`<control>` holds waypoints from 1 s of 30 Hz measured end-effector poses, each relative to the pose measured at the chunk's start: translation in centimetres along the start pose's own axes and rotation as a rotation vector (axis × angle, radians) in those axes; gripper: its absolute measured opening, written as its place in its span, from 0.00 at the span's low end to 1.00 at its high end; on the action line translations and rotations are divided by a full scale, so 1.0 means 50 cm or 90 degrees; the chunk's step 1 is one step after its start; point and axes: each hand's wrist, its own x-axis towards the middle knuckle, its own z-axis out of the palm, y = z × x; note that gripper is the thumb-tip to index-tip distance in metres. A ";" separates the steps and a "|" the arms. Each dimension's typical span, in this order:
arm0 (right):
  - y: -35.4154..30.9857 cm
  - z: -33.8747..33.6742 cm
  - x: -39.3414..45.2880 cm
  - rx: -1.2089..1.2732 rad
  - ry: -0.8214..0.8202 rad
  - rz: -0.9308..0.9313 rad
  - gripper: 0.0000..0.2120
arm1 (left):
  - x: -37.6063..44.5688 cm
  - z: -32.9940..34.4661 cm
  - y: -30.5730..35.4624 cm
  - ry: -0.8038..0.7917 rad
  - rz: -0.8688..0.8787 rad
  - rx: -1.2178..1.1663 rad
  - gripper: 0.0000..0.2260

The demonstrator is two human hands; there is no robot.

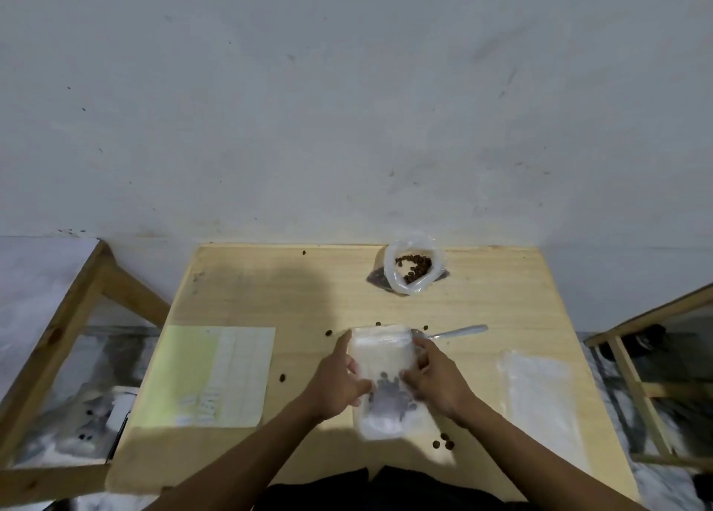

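A small clear plastic pouch (382,356) with dark brown beans in its lower part is held upright over the wooden table (270,287). My left hand (339,379) grips its left edge, the index finger stretched up toward the top corner. My right hand (436,379) pinches its right edge. A larger open plastic bag of beans (413,265) stands at the table's far side. A metal spoon (455,331) lies just behind the pouch.
A yellow-green sheet with white labels (216,371) lies at the left. Empty clear pouches (540,395) lie at the right. Several loose beans (443,442) are scattered on the table. Wooden frames (77,310) stand on either side of it.
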 end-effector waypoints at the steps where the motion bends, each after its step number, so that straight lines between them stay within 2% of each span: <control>1: 0.004 0.005 -0.005 -0.043 -0.028 -0.028 0.30 | -0.003 0.002 -0.005 0.009 0.012 0.022 0.45; 5: 0.016 0.016 -0.008 -0.147 -0.063 -0.095 0.25 | -0.010 0.009 -0.014 0.026 0.045 0.080 0.42; 9: 0.035 0.025 0.008 -0.184 -0.070 -0.089 0.35 | 0.001 0.012 -0.028 0.030 0.031 0.113 0.44; 12: 0.026 0.019 0.002 -0.185 -0.047 -0.098 0.34 | 0.010 0.009 -0.033 0.036 0.012 0.150 0.45; 16: 0.020 -0.016 -0.003 -0.165 0.064 -0.142 0.26 | 0.019 -0.002 -0.012 0.098 0.035 0.227 0.42; 18: 0.024 -0.047 -0.003 -0.156 0.144 -0.148 0.21 | 0.026 0.006 0.017 0.143 0.117 0.234 0.35; 20: 0.040 -0.080 -0.001 -0.158 0.213 -0.129 0.18 | 0.040 0.024 0.056 0.147 0.179 0.203 0.26; 22: 0.065 -0.119 -0.005 -0.152 0.290 -0.095 0.18 | 0.061 0.058 0.098 0.107 0.191 0.158 0.18; 25: 0.112 -0.170 -0.017 -0.166 0.371 -0.013 0.19 | 0.091 0.123 0.151 -0.001 0.149 0.106 0.09; 27: 0.148 -0.198 -0.033 -0.185 0.404 0.067 0.22 | 0.106 0.174 0.179 -0.093 0.074 0.059 0.08; 30: 0.188 -0.224 -0.067 -0.247 0.398 0.231 0.28 | 0.117 0.245 0.211 -0.225 -0.062 -0.034 0.10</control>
